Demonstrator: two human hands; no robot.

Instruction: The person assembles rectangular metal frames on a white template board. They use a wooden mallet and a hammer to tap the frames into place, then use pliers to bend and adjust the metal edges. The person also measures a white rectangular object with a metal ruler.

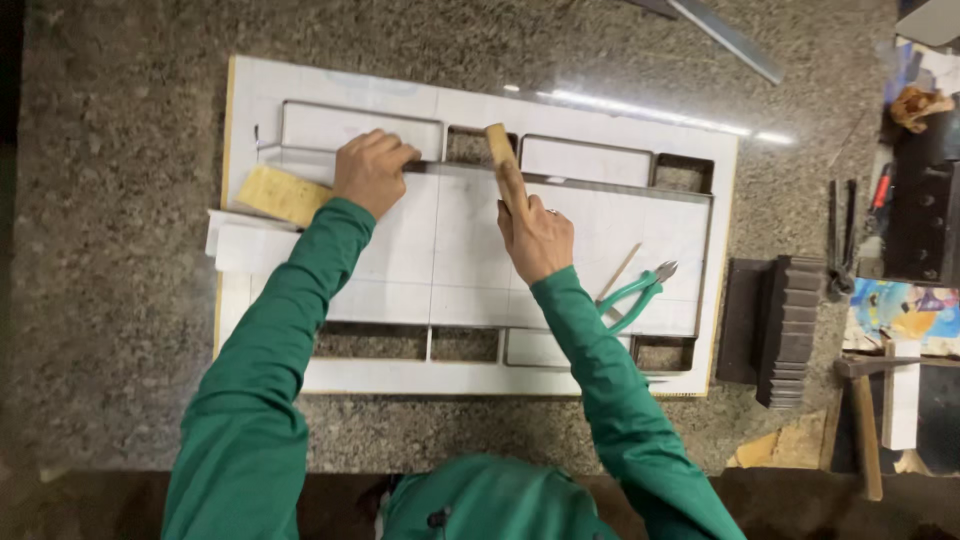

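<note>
Both green-sleeved arms reach out over the flat white rectangular board (400,260) with cut-out windows, lying on the speckled granite worktop (120,330). The left hand (371,170) is curled shut, pressing a thin grey metal strip (600,184) near the board's far edge. The right hand (536,236) is clamped around a pale wooden handle (503,160), held over that strip. Green-handled pliers (634,291) lie on the board's right part; a yellow sponge block (282,193) sits at its left edge.
</note>
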